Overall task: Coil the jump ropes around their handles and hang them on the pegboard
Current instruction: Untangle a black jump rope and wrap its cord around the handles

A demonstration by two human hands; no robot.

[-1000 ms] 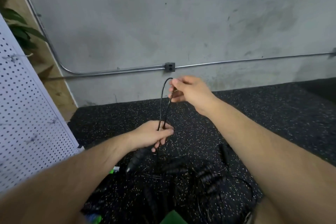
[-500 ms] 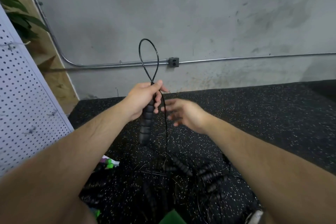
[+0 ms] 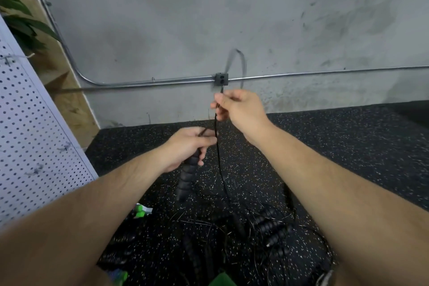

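Now raised, right hand (image 3: pixel 241 109) pinching rope (image 3: pixel 219 162) (loop blurred above), left hand (image 3: pixel 188 146) lowered, gripping ribbed handle (image 3: pixel 185 181).

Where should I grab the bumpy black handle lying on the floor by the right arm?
Probably round its ribbed middle, from above. The handle lies flat on the floor among tangled cords, so only its top and sides are free, and the ridges should stop your fingers slipping.
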